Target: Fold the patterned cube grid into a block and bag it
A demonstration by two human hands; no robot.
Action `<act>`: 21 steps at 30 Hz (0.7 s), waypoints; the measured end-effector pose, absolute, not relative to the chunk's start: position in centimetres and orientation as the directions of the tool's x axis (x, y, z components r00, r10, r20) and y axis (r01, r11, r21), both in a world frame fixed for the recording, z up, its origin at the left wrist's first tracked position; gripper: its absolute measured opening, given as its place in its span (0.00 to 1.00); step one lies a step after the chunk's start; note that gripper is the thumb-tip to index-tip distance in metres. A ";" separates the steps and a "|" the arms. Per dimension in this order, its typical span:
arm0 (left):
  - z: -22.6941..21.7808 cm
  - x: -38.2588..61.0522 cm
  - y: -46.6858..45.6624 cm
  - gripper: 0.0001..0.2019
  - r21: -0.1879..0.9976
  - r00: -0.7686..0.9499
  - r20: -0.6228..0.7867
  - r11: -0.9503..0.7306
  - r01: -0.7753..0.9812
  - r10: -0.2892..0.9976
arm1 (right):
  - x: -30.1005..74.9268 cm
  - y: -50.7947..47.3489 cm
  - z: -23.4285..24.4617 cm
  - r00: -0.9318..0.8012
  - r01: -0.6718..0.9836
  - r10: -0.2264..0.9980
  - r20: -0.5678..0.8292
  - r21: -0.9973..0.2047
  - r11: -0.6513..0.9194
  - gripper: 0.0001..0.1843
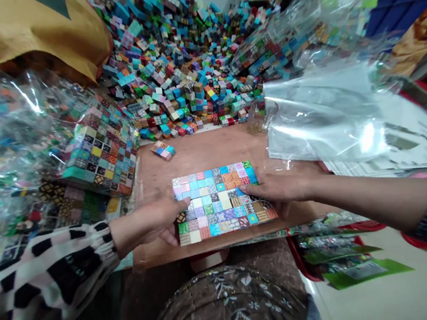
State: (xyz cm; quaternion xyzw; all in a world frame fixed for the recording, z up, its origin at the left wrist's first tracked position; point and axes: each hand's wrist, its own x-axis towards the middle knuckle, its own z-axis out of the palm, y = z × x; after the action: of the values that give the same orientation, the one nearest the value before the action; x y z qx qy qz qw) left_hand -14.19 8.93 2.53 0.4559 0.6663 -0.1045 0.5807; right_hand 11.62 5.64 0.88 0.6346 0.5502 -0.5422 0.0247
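A flat rectangular slab of small patterned cubes (220, 202), packed edge to edge in rows, lies over the brown board in front of me. My left hand (165, 215) grips its left side, with the thumb on the top face. On the opposite side my right hand (276, 190) holds it the same way, thumb on top and the other fingers partly hidden below the edge. A small cluster of cubes (164, 150) sits apart on the brown board (204, 153), beyond the slab's left corner.
Behind the board rises a big heap of loose cubes (187, 89). At right, clear plastic bags (319, 112) lie over white sheets (412, 125). Wrapped cube blocks (95, 151) and a yellow sack (38, 36) crowd the left. A red basket (305, 264) with green-topped packets stands low right.
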 end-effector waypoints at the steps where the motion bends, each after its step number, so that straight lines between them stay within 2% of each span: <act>1: 2.5 -14.2 8.9 0.23 0.386 0.085 -0.868 0.558 0.734 0.489 | 11.6 5.6 1.0 -0.184 0.729 0.666 -0.723 -0.555 -0.400 0.28; 6: 2.4 -14.1 8.9 0.24 0.393 0.078 -0.860 0.556 0.733 0.505 | 11.4 5.3 1.2 -0.241 0.661 0.686 -0.687 -0.633 -0.402 0.29; 14: 1.7 -14.2 9.0 0.19 0.463 0.111 -0.843 0.604 0.649 0.527 | 11.5 5.0 0.0 -0.278 0.585 0.730 -0.625 -0.713 -0.387 0.32; 21: 1.8 -14.5 8.8 0.25 0.525 0.143 -0.793 0.546 0.653 0.592 | 11.3 4.8 0.0 -0.284 0.585 0.748 -0.599 -0.727 -0.360 0.30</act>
State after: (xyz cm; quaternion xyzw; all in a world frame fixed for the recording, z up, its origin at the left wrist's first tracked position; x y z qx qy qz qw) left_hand -14.45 8.84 1.81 0.4758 0.6542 -0.0260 0.5874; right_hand 11.35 4.84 0.00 0.5941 0.5612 -0.5719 -0.0713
